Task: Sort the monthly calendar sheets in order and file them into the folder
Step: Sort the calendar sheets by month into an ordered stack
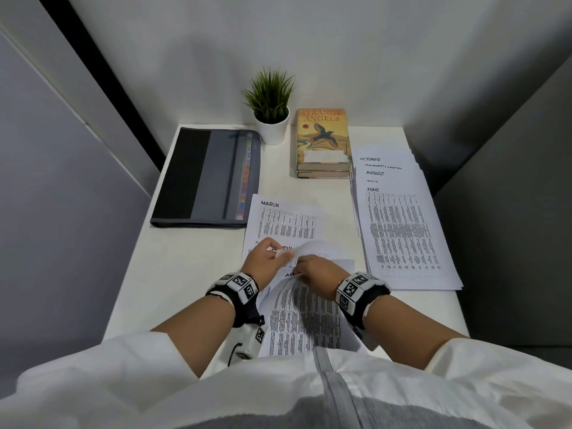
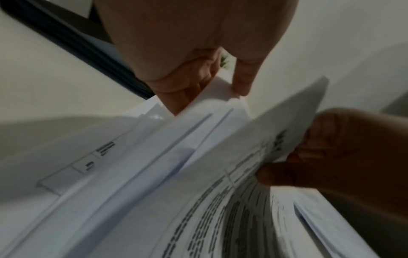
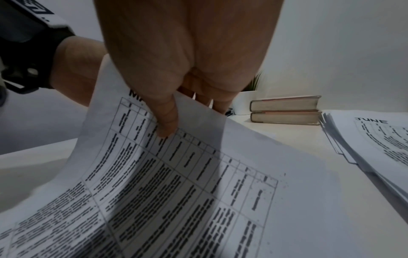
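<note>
White desk (image 1: 192,274): grey folder (image 1: 207,178) far left, fanned sheet pile (image 1: 402,218) topped JUNE at right. Near centre, left hand (image 1: 263,258) pinches one lifted sheet (image 1: 312,249); right hand (image 1: 312,270) pinches another sheet (image 3: 198,183).

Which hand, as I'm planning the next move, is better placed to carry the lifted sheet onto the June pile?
Right. The right hand pinches the lifted sheet, and the June pile lies on that side; the left hand pinches another sheet.

White table (image 1: 309,184): folder (image 1: 204,178), sheets (image 1: 402,230), books (image 1: 323,144).
</note>
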A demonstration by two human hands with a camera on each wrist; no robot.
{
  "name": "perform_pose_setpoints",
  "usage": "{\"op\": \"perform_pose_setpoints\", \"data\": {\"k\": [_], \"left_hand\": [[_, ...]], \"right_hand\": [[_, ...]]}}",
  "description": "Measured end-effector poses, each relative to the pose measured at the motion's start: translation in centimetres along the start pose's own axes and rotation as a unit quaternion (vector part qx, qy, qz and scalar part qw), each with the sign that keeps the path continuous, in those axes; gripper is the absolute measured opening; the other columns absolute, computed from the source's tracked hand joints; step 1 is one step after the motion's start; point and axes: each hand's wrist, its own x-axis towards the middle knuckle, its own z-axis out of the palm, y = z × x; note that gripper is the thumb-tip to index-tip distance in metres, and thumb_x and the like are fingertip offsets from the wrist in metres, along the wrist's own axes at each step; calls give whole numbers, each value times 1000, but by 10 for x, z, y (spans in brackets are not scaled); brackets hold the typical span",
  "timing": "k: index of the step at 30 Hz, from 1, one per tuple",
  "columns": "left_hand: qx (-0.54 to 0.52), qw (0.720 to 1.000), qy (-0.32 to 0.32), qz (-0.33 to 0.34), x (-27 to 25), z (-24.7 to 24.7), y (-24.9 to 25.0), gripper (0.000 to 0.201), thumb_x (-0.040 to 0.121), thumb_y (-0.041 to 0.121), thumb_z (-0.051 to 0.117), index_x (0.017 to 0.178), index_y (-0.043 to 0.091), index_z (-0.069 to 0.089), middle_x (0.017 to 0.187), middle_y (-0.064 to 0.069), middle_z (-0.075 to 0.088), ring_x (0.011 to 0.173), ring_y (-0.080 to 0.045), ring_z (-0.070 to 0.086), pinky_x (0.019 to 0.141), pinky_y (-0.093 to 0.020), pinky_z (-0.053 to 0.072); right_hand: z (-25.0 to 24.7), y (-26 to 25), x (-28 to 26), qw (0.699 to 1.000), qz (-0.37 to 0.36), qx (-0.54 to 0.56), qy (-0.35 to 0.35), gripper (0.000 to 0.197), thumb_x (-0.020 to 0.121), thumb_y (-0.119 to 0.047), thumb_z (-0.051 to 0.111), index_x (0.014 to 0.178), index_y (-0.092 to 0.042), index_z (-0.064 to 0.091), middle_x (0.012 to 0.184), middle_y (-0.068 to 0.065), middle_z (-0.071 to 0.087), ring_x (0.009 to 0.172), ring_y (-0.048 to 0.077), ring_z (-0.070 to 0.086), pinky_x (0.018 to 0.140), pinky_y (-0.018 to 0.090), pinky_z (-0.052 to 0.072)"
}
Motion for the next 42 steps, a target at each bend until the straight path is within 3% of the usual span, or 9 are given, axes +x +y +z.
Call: {"op": "perform_pose_setpoints", "data": {"k": [7, 11, 15, 18, 20, 25, 31, 38, 42], "left_hand": [[133, 991, 19, -17, 7, -5, -7, 51, 88, 29, 69, 131, 5, 56, 132, -10, 58, 122, -26, 54, 105, -34, 41], [144, 989, -11, 28, 9, -9, -3, 16, 92, 19, 61, 96, 6, 69, 99, -9, 68, 96, -25, 61, 81, -28, 44], [112, 991, -72, 27, 11, -13, -5, 38, 90, 17, 61, 55, 21, 48, 57, 6, 49, 59, -14, 46, 61, -24, 35], [59, 995, -81, 10, 12, -20, -6, 41, 89, 51, 60, 61, 21, 58, 64, 8, 53, 59, -9, 47, 60, -24, 39], [56, 998, 2, 17, 22, -25, -10, 46, 90, 62, 49, 89, 20, 70, 94, 0, 64, 86, -14, 59, 84, -32, 47], [64, 994, 42, -80, 40, -29, -22, 51, 89, 37, 65, 131, 14, 49, 134, -8, 52, 120, -21, 51, 97, -29, 39], [126, 988, 22, -85, 48, -24, -28, 52, 92, 27, 63, 137, 6, 49, 140, -12, 51, 126, -26, 49, 97, -24, 34], [125, 990, 4, -70, 47, -25, -28, 45, 86, 31, 70, 123, 6, 61, 125, -9, 63, 113, -24, 58, 94, -28, 43], [102, 992, -1, -69, 45, -23, -33, 37, 81, 33, 75, 108, 10, 65, 104, -6, 65, 96, -23, 60, 79, -27, 44]], "right_hand": [[-7, 15, -9, 994, 17, 4, 109, 14, 91, -15, 58, 99, -10, 68, 112, 6, 52, 98, 23, 53, 85, 37, 48], [-16, 19, -4, 987, 48, 23, 152, 21, 93, -15, 53, 113, -11, 58, 112, 7, 55, 93, 27, 58, 80, 36, 47], [-12, 14, 3, 983, 55, 35, 170, 34, 93, -17, 56, 126, -12, 55, 113, 9, 52, 94, 27, 54, 78, 35, 47], [-10, 12, 5, 980, 25, -32, 195, 14, 86, -16, 67, 96, -7, 68, 100, 11, 54, 90, 30, 50, 69, 36, 42], [-7, 11, 4, 983, 15, -37, 180, 10, 84, -15, 68, 88, -7, 65, 99, 9, 57, 90, 27, 50, 71, 35, 41], [2, 8, -1, 994, 30, 13, 106, 7, 88, -15, 55, 88, -13, 48, 90, 4, 54, 81, 21, 46, 64, 29, 32], [6, 13, -2, 996, 30, 15, 84, 8, 97, -21, 46, 101, -16, 50, 93, 4, 60, 80, 21, 50, 65, 30, 34], [11, 17, -1, 991, 11, -7, 136, 21, 95, -23, 50, 112, -12, 55, 146, 9, 36, 128, 28, 41, 89, 40, 51], [13, 15, -1, 989, 11, 1, 150, 21, 95, -22, 51, 112, -13, 58, 136, 7, 44, 117, 26, 48, 80, 39, 53]]}}
